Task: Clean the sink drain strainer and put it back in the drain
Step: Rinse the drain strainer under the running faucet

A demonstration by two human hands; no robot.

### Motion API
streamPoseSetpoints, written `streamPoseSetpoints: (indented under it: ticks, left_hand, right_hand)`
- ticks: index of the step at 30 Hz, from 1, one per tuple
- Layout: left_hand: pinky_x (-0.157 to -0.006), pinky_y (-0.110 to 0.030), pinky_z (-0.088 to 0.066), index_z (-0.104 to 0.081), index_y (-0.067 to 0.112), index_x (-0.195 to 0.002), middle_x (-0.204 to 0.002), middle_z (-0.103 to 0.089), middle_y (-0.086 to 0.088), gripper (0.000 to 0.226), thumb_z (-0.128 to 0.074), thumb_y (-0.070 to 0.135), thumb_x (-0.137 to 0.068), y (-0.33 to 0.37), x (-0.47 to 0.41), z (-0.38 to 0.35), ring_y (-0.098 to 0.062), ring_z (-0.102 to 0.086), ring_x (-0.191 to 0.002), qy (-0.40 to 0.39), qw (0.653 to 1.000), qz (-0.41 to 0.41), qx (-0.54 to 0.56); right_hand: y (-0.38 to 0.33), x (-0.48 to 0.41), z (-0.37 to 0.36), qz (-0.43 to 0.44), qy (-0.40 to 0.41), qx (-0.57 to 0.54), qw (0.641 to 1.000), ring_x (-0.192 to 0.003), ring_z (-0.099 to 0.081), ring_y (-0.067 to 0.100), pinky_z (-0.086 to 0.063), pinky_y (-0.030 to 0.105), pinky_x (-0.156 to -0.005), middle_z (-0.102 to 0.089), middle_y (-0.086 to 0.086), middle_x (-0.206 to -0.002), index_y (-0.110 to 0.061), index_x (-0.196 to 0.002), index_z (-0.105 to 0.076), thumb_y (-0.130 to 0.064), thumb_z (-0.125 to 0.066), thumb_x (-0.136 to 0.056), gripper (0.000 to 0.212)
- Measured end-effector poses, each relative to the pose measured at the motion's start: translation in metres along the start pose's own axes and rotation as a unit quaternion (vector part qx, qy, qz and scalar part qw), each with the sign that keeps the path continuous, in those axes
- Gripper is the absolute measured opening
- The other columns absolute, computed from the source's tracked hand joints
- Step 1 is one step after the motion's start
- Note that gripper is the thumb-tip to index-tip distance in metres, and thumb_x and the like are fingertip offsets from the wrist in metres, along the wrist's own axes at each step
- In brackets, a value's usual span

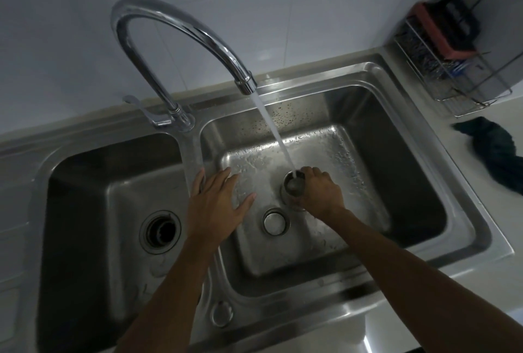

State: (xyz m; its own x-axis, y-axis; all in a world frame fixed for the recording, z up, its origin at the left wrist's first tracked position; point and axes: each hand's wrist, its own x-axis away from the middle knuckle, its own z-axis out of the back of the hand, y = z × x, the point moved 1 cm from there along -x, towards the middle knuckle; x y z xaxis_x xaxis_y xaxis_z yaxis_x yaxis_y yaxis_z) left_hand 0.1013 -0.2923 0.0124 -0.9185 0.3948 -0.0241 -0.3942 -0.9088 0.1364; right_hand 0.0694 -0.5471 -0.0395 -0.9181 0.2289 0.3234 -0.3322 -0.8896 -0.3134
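Rinsing is the step in hand: the strainer [293,186], gripped by the right hand [321,195], sits under the stream [274,131] over the right basin [396,182], left hand [218,205] flat, fingers spread, nearby; next, likely seating it in the empty-looking left drain [160,232]

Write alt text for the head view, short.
The right hand holds the drain strainer under running water from the faucet in the sink's right basin. The left hand is open, fingers spread near the divider. The left basin's drain looks empty.

Wire rack [424,49] near dark cloth [493,151]
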Motion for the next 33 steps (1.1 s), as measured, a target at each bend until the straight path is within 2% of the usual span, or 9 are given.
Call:
streamPoseSetpoints:
  ticks: [8, 20, 25, 26, 27, 28, 29, 31, 33]
  left_hand:
    - [-0.126, -0.047, -0.022, -0.067, 0.021, -0.131, -0.141, -0.064, -0.001, 0.060, -0.056, 0.066, -0.094, 0.000, 0.000, -0.001, -0.017, -0.061, -0.130, 0.004, 1.000, 0.003, 0.007]
    - [-0.128, -0.046, -0.015, -0.064, 0.023, -0.136, -0.146, -0.060, 0.001, 0.064, -0.047, 0.071, -0.096, -0.002, -0.002, -0.002, -0.015, -0.056, -0.135, -0.019, 1.000, 0.005, -0.006]
    - [-0.128, -0.044, -0.015, -0.065, 0.023, -0.135, -0.146, -0.061, 0.001, 0.063, -0.047, 0.070, -0.096, -0.001, -0.001, 0.000, -0.015, -0.056, -0.135, -0.018, 1.000, 0.003, -0.006]
    - [-0.128, -0.044, -0.015, -0.065, 0.024, -0.135, -0.146, -0.061, 0.001, 0.063, -0.048, 0.070, -0.096, -0.001, -0.001, 0.000, -0.015, -0.057, -0.134, -0.016, 1.000, 0.005, -0.005]
    - [-0.128, -0.044, -0.016, -0.065, 0.024, -0.134, -0.145, -0.061, 0.001, 0.063, -0.048, 0.070, -0.096, -0.001, -0.001, -0.001, -0.016, -0.057, -0.134, -0.015, 1.000, 0.007, -0.006]
    - [-0.127, -0.045, -0.017, -0.066, 0.023, -0.134, -0.145, -0.062, 0.001, 0.062, -0.049, 0.070, -0.096, -0.001, -0.001, -0.001, -0.016, -0.058, -0.133, -0.016, 1.000, 0.008, -0.006]
    - [-0.127, -0.045, -0.019, -0.066, 0.023, -0.133, -0.144, -0.062, 0.001, 0.062, -0.050, 0.070, -0.096, -0.001, -0.001, -0.001, -0.016, -0.058, -0.133, -0.018, 1.000, 0.007, -0.006]
    - [-0.126, -0.046, -0.020, -0.067, 0.023, -0.132, -0.143, -0.063, 0.000, 0.061, -0.051, 0.069, -0.095, -0.001, -0.001, -0.002, -0.016, -0.059, -0.132, -0.011, 1.000, 0.005, -0.007]
    - [-0.126, -0.046, -0.020, -0.066, 0.023, -0.133, -0.144, -0.062, 0.001, 0.062, -0.050, 0.070, -0.096, -0.002, -0.002, -0.002, -0.015, -0.058, -0.133, -0.012, 1.000, 0.004, -0.006]
  right_hand:
    - [-0.003, 0.006, 0.000, 0.015, 0.014, -0.016, 1.000, -0.118, -0.054, 0.025, -0.052, 0.043, -0.086, -0.053, 0.000, -0.132, -0.025, -0.136, -0.044, -0.063, -0.074, -0.073, 0.080]
    - [0.002, 0.002, 0.015, 0.001, 0.013, 0.002, 1.000, -0.120, -0.053, 0.028, -0.054, 0.045, -0.091, -0.052, 0.005, -0.133, -0.017, -0.137, -0.044, -0.060, -0.076, -0.075, 0.082]
    - [-0.007, -0.005, 0.008, -0.059, 0.045, -0.129, 0.989, -0.103, -0.061, 0.023, -0.055, 0.038, -0.082, -0.063, 0.003, -0.118, -0.016, -0.127, -0.055, -0.056, -0.081, -0.070, 0.074]
    - [-0.006, -0.005, 0.006, -0.110, 0.035, -0.207, 0.972, -0.094, -0.065, 0.020, -0.055, 0.035, -0.076, -0.068, 0.003, -0.109, -0.015, -0.120, -0.062, -0.060, -0.080, -0.069, 0.070]
    - [-0.005, -0.004, 0.006, -0.177, 0.012, -0.319, 0.931, -0.088, -0.068, 0.020, -0.057, 0.034, -0.074, -0.073, 0.004, -0.101, -0.012, -0.111, -0.068, -0.063, -0.078, -0.069, 0.067]
    - [-0.003, -0.003, 0.005, -0.250, -0.016, -0.451, 0.856, -0.084, -0.070, 0.022, -0.060, 0.035, -0.072, -0.075, 0.009, -0.097, -0.010, -0.105, -0.072, -0.063, -0.076, -0.072, 0.063]
    - [-0.001, -0.003, 0.004, -0.310, -0.051, -0.577, 0.754, -0.082, -0.071, 0.024, -0.061, 0.035, -0.072, -0.076, 0.013, -0.095, -0.007, -0.101, -0.074, -0.058, -0.075, -0.075, 0.057]
    - [-0.001, -0.003, 0.005, -0.352, -0.116, -0.740, 0.561, -0.077, -0.065, 0.026, -0.058, 0.035, -0.075, -0.073, 0.017, -0.092, -0.004, -0.091, -0.077, -0.044, -0.070, -0.077, 0.043]
    - [-0.003, -0.004, 0.004, -0.343, -0.146, -0.814, 0.446, -0.081, -0.059, 0.025, -0.057, 0.037, -0.080, -0.066, 0.017, -0.097, -0.002, -0.090, -0.077, -0.038, -0.065, -0.075, 0.041]
